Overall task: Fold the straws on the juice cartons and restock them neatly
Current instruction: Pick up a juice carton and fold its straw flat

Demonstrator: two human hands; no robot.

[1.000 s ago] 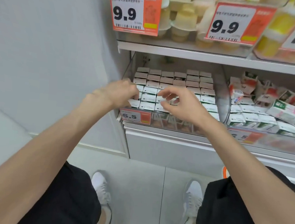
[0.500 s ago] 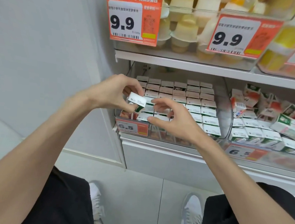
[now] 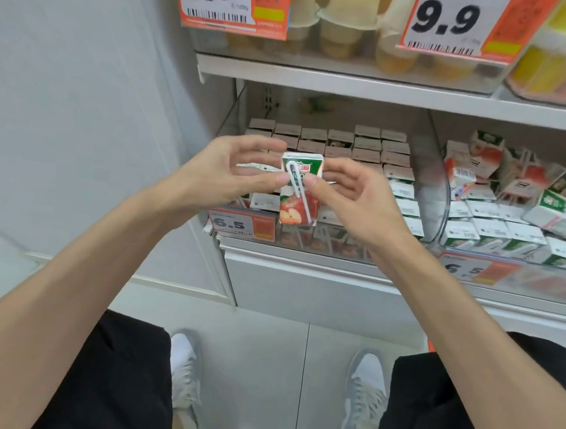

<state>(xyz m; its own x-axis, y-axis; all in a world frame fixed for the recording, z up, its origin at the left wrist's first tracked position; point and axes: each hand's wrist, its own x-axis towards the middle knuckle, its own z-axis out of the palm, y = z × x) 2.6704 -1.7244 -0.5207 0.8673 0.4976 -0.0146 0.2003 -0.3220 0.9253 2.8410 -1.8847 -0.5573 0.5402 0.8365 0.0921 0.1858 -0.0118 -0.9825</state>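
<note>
Pinching juice carton [image 3: 290, 211] upright between left hand [image 3: 224, 172] and right hand [image 3: 354, 196], just in front of the neat rows of cartons [image 3: 365, 146] in the left shelf bin, above the 6.5 price tag [image 3: 240, 224]. Pressing both thumbs on its front, either side of the white straw [image 3: 301, 199], hooked over at the top. Ignoring jumbled cartons [image 3: 513, 198] lying in the right bin.

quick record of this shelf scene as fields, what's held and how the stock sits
held: juice carton, upright, front toward the camera
straw: white, on carton's front, bent over at top
left hand: grips carton, thumb on front
right hand: grips carton, thumb by straw
left bin: stocked cartons in neat rows
right bin: jumbled cartons
</note>
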